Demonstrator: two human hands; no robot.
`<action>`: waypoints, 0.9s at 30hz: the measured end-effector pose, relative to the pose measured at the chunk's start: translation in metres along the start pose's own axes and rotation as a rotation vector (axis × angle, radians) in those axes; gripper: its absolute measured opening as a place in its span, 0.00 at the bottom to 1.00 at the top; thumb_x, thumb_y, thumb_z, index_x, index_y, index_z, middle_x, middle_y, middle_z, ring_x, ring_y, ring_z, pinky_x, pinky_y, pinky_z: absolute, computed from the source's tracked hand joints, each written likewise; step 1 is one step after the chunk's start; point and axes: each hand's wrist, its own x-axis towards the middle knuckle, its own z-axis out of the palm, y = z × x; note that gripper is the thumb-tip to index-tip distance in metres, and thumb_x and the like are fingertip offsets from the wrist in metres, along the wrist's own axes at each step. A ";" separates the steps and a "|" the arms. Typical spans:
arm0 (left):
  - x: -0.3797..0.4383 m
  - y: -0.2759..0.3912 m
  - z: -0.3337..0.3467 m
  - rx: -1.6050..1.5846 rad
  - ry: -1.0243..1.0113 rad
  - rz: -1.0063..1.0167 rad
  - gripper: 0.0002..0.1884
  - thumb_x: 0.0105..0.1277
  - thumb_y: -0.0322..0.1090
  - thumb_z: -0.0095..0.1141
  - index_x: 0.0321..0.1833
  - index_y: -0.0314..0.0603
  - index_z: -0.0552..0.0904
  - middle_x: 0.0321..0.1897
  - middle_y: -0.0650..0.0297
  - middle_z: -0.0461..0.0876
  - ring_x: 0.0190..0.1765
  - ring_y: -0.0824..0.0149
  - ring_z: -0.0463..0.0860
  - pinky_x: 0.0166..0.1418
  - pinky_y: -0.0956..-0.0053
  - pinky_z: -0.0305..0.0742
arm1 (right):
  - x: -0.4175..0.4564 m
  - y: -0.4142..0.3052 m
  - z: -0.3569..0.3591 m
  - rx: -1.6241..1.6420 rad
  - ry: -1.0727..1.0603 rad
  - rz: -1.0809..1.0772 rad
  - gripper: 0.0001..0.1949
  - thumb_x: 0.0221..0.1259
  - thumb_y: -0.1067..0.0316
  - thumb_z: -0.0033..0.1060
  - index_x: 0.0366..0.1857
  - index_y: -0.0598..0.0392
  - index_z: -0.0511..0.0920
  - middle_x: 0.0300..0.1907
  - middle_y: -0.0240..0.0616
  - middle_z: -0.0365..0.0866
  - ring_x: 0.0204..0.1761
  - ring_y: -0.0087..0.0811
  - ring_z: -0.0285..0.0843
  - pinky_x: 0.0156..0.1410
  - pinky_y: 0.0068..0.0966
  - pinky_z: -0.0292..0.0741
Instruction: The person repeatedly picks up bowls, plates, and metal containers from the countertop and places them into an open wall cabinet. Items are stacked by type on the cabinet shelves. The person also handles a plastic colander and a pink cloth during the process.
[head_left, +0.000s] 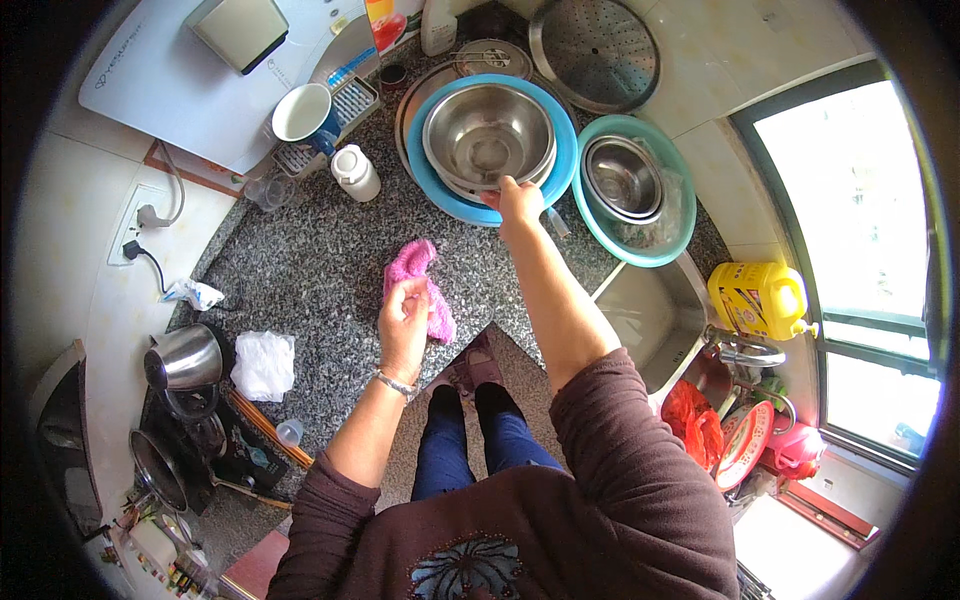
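Observation:
My right hand (520, 201) reaches forward and grips the near rim of a stainless steel bowl (487, 135). That bowl sits over a paler dish inside a blue plastic basin (566, 150) on the speckled granite counter (330, 262). Nearer to me, the curled fingers of my left hand (405, 319) hold a fluffy pink cloth (414, 259) just above or on the counter. To the right of the basin is a green plastic basin (682, 225) containing nested steel bowls (622, 176) and a clear plastic bag.
A sink (660, 300) with a faucet (750, 352) lies right, beside a yellow jug (757, 300). A white lidded bottle (355, 174) and a mug (302, 112) stand back left. At left are a steel pot (184, 356), a white crumpled plastic bag (264, 366) and chopsticks (262, 420).

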 end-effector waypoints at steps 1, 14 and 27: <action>0.001 0.012 0.002 -0.032 0.015 -0.037 0.09 0.73 0.32 0.55 0.52 0.40 0.79 0.41 0.67 0.82 0.40 0.75 0.82 0.45 0.79 0.82 | -0.008 -0.002 -0.003 0.025 -0.036 -0.022 0.11 0.65 0.71 0.52 0.44 0.69 0.74 0.35 0.50 0.84 0.31 0.39 0.88 0.38 0.29 0.86; 0.002 0.033 -0.010 -0.505 0.021 -0.118 0.31 0.71 0.39 0.51 0.73 0.42 0.55 0.64 0.49 0.69 0.56 0.56 0.81 0.54 0.63 0.86 | -0.128 0.016 -0.048 -0.202 -0.526 -0.056 0.11 0.67 0.69 0.56 0.46 0.67 0.74 0.32 0.44 0.83 0.29 0.28 0.84 0.33 0.25 0.83; -0.008 -0.058 -0.064 -0.855 0.412 -0.342 0.15 0.66 0.25 0.44 0.53 0.27 0.75 0.46 0.51 0.83 0.46 0.58 0.86 0.55 0.59 0.86 | 0.007 -0.009 -0.010 -0.394 0.070 -0.037 0.24 0.68 0.58 0.62 0.57 0.68 0.73 0.35 0.46 0.85 0.25 0.31 0.83 0.28 0.25 0.81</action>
